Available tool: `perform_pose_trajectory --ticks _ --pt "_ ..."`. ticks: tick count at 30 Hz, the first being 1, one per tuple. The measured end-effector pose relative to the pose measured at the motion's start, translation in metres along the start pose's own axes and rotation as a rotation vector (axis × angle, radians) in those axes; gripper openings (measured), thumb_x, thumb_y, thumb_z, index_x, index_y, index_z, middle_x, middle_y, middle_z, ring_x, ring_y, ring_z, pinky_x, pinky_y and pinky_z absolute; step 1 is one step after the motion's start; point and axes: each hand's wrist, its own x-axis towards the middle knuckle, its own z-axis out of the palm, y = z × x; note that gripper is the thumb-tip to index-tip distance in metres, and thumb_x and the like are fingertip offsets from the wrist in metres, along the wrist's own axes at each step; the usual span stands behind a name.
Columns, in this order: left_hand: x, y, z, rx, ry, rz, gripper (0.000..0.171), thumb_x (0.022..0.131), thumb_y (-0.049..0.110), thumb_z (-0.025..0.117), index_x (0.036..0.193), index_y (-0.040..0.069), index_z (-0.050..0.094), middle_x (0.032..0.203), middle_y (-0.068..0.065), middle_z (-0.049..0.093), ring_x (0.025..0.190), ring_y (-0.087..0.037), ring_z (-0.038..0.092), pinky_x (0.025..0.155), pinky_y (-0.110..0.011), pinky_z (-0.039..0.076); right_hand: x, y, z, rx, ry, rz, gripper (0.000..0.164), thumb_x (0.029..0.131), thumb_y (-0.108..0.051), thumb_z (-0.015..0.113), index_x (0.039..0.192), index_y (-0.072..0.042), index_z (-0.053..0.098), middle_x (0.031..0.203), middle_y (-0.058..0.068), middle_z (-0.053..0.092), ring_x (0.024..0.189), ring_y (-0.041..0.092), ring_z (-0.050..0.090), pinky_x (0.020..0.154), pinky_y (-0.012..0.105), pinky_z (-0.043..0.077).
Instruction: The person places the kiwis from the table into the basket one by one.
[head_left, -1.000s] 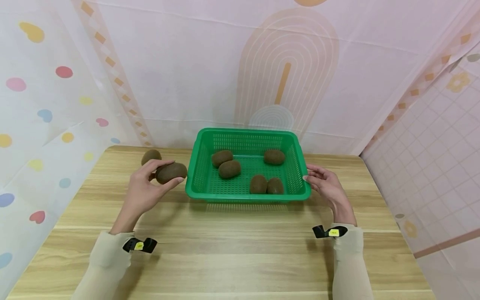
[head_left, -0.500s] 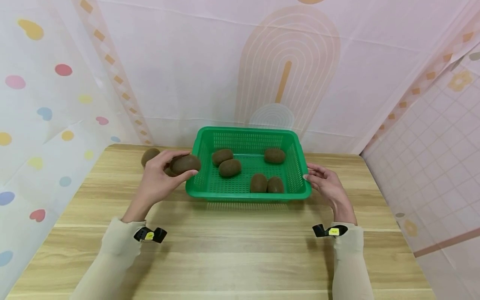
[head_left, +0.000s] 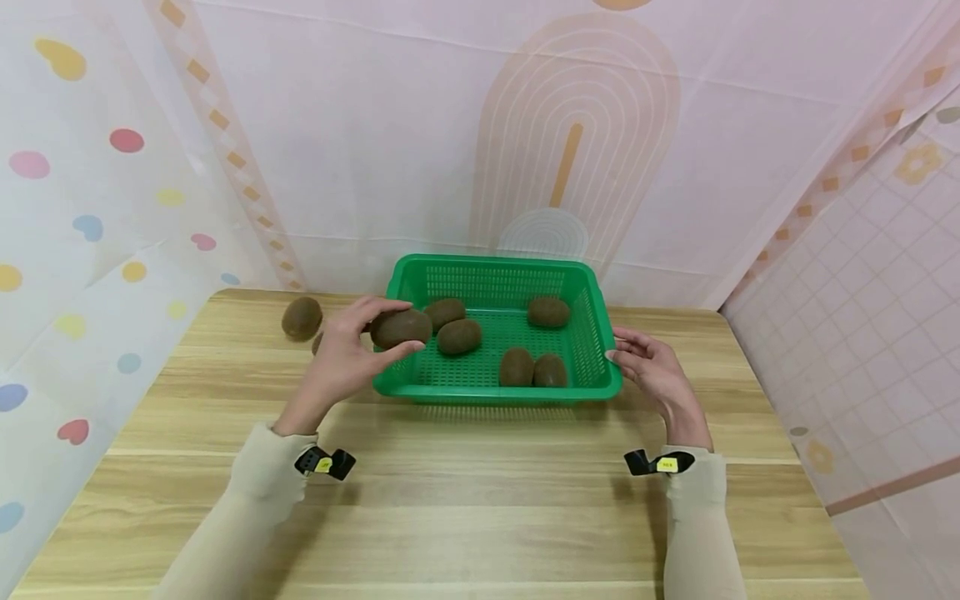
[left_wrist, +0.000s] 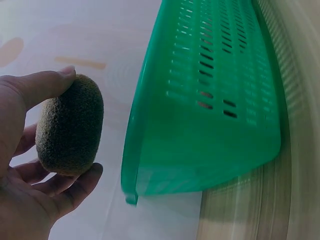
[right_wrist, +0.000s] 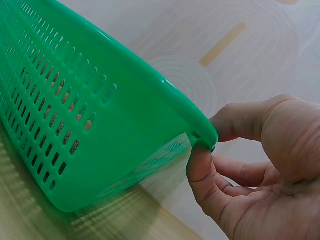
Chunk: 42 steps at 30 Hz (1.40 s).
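Note:
My left hand (head_left: 347,354) grips a brown fuzzy kiwi (head_left: 402,329) between thumb and fingers, over the left rim of a green plastic basket (head_left: 517,393). In the left wrist view the held kiwi (left_wrist: 72,125) hangs higher than the basket rim (left_wrist: 131,150). My right hand (head_left: 654,371) pinches the basket's right rim; the right wrist view shows thumb and forefinger on the rim (right_wrist: 192,112). Inside the basket lie several kiwis: a pair at the left (head_left: 459,337), one at the back right (head_left: 548,312), and a pair at the front (head_left: 517,367).
Left of the basket a kiwi (head_left: 302,318) lies on the wooden table (head_left: 480,508), with another (head_left: 317,342) partly hidden behind my left hand. A patterned cloth wall (head_left: 375,150) rises right behind the basket, with more cloth at both sides.
My left hand has carried the kiwi rightward from beside the basket to over its left rim. The kiwis on the table show more now. My right hand has stayed at the rim.

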Motion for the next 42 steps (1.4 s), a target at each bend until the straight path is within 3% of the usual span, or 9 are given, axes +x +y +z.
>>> perform_pose_trajectory --ticks 5,9,15,21,29,38,42 --pt "0.002 0.001 0.007 0.014 -0.011 0.033 0.049 0.08 0.014 0.09 0.125 0.009 0.071 0.116 -0.006 0.071 0.094 -0.017 0.065 0.072 -0.018 0.048 0.001 0.001 0.0 0.009 -0.002 0.0 0.057 0.101 0.0 0.06 0.154 0.005 0.038 0.111 -0.006 0.062 0.099 0.001 0.065 0.084 0.016 0.058" --pt "0.002 0.003 0.011 0.007 -0.015 0.044 0.049 0.079 0.015 0.09 0.124 0.01 0.071 0.115 -0.006 0.072 0.097 -0.019 0.067 0.078 -0.027 0.055 0.002 0.001 0.0 0.005 -0.002 0.0 0.057 0.101 0.0 0.059 0.154 0.004 0.038 0.111 -0.006 0.062 0.099 0.001 0.065 0.085 0.016 0.058" --pt "0.002 0.002 0.01 -0.005 -0.011 -0.008 0.048 0.081 0.017 0.089 0.125 0.01 0.07 0.121 -0.005 0.071 0.111 -0.023 0.068 0.091 -0.049 0.059 0.002 0.0 0.0 -0.006 -0.007 -0.008 0.057 0.101 -0.001 0.059 0.154 0.004 0.038 0.113 -0.005 0.062 0.099 0.001 0.065 0.085 0.016 0.058" --pt "0.003 0.0 0.002 0.012 -0.004 -0.073 0.058 0.082 0.023 0.089 0.135 0.013 0.065 0.133 -0.008 0.066 0.12 -0.032 0.062 0.099 -0.053 0.055 0.003 0.0 0.0 -0.004 -0.005 -0.007 0.057 0.101 -0.001 0.059 0.154 0.004 0.038 0.112 -0.005 0.062 0.099 0.001 0.065 0.085 0.016 0.058" --pt "0.002 -0.017 -0.011 0.101 0.046 -0.054 0.077 0.08 0.026 0.09 0.148 0.015 0.055 0.142 -0.015 0.057 0.132 -0.034 0.053 0.107 -0.057 0.046 0.001 0.0 0.0 -0.002 -0.006 -0.014 0.058 0.101 -0.001 0.06 0.154 0.005 0.038 0.111 -0.006 0.062 0.098 0.001 0.065 0.084 0.016 0.058" --pt "-0.005 -0.04 -0.021 0.195 0.033 -0.122 0.09 0.08 0.036 0.089 0.156 0.022 0.043 0.157 -0.013 0.042 0.145 -0.036 0.037 0.113 -0.065 0.038 0.001 0.0 -0.001 -0.005 0.0 -0.006 0.056 0.101 -0.001 0.059 0.154 0.005 0.039 0.111 -0.006 0.062 0.098 0.001 0.065 0.084 0.015 0.058" --pt "-0.008 -0.05 -0.023 0.221 0.039 -0.113 0.093 0.08 0.035 0.089 0.157 0.019 0.041 0.16 -0.017 0.038 0.147 -0.039 0.034 0.113 -0.067 0.037 0.0 0.0 -0.001 0.0 0.0 -0.004 0.056 0.102 -0.002 0.059 0.153 0.005 0.039 0.111 -0.006 0.061 0.098 0.001 0.065 0.084 0.015 0.058"
